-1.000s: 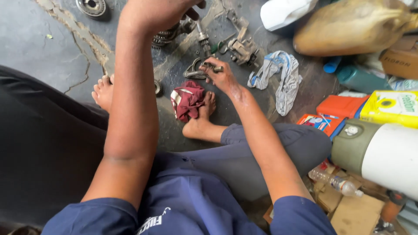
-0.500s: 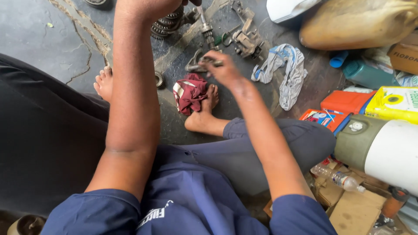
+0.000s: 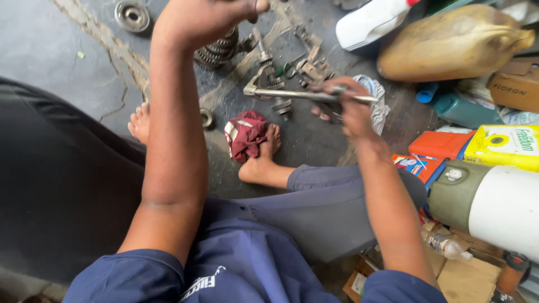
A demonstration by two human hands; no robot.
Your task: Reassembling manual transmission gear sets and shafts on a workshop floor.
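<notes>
Largest in my view is the dark cracked floor (image 3: 50,50) I am sitting on, legs folded, with a big tan sack-like jug (image 3: 449,42) and a white-and-green cylinder (image 3: 494,202) crowding the right side among coloured cartons. My left hand (image 3: 208,19) is raised at the top edge, closed in a fist just over a stack of gears (image 3: 216,50); whether its fingers actually hold anything I cannot tell, since the grip is cut off by the frame. My right hand (image 3: 351,109) has changed most: a second ago it was low on the floor picking among small parts near the red rag (image 3: 244,137), and now it has lifted a long metal wrench (image 3: 303,94), fingers wrapped tight around the handle end. The wrench lies roughly level, its head pointing left above the scattered metal parts (image 3: 306,67), near the gears. To my eye that means the sorting is over and a tool is in hand for the gear assembly. A lone bearing (image 3: 132,15) sits well apart at upper left.
</notes>
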